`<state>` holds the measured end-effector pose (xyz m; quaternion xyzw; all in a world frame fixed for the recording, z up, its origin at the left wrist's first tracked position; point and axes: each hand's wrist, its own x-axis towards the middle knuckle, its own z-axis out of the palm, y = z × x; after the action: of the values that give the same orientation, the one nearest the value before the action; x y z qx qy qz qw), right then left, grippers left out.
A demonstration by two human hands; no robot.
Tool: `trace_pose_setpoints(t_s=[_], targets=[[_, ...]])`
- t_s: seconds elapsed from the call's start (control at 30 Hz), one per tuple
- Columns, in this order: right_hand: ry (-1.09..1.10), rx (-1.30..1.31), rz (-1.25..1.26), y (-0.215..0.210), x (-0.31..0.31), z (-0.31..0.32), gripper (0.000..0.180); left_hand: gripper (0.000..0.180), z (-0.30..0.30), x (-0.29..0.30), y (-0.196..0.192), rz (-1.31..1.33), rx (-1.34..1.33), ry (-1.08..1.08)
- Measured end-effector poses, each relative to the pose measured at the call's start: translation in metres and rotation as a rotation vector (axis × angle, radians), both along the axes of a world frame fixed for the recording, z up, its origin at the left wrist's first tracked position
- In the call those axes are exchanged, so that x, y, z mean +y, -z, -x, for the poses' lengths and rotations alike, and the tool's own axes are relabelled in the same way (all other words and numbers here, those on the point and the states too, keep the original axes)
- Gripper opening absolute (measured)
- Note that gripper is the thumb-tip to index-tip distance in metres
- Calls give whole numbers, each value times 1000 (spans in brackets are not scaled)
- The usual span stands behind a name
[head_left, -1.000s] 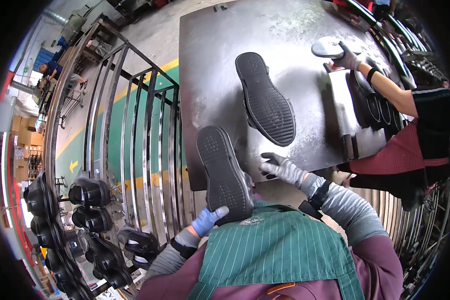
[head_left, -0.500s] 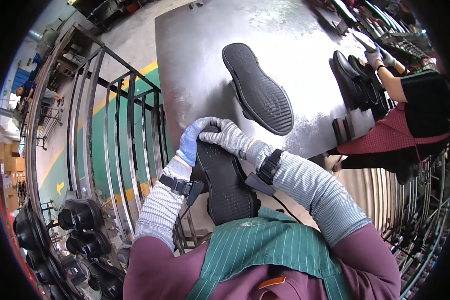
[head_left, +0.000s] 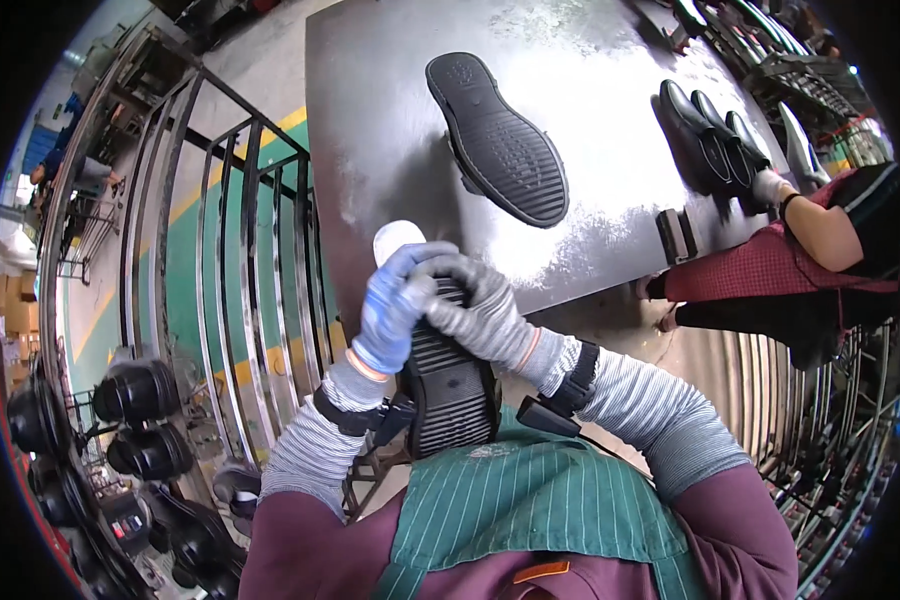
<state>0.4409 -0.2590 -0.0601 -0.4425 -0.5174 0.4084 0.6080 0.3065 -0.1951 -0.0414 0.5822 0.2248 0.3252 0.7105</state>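
Note:
A black shoe (head_left: 452, 385) is held sole up in front of my apron, its ribbed outsole facing me. My left hand (head_left: 395, 305), in a grey and blue glove, is closed at the shoe's far end. Beside it my right hand (head_left: 478, 310), in a grey glove, curls over the same end, the fingers of both hands meeting. A white rounded piece (head_left: 397, 240) sticks out past my left fingers; what it belongs to is hidden. Another black shoe (head_left: 497, 140) lies sole up on the metal table beyond my hands.
A metal table (head_left: 360, 120) spans the front. At its right stand several black shoes (head_left: 705, 140) and a small dark block (head_left: 677, 235), near a co-worker's gloved hand (head_left: 770, 188). Metal rack frames (head_left: 245, 300) rise at left, with black shoes (head_left: 135, 392) hanging lower down.
My hands have drawn closer together over the shoe, and the white piece now shows. The co-worker's hand has come down from the rack to the table shoes. The view has shifted slightly.

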Motion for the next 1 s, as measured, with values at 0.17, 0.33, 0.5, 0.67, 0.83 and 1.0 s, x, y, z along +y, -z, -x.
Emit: trace_pose_setpoints(t_s=[0.17, 0.33, 0.5, 0.67, 0.83, 1.0], targets=[[-216, 750, 490, 21, -61, -28, 46, 59, -12, -91, -6, -895, 286, -187], [-468, 338, 350, 28, -158, -52, 40, 69, 1, -183, 28, -1094, 181, -33], [34, -436, 179, -48, -164, -110, 31, 74, 21, -176, 48, -464, 306, -636], [176, -1171, -33, 25, -92, -192, 17, 63, 22, -149, 49, 529, 183, -580], [441, -669, 217, 54, 6, -180, 59, 77, 32, -109, 73, 226, 229, -586], [150, 339, 533, 38, 95, -169, 66, 81, 34, 10, 80, 183, 303, -387]])
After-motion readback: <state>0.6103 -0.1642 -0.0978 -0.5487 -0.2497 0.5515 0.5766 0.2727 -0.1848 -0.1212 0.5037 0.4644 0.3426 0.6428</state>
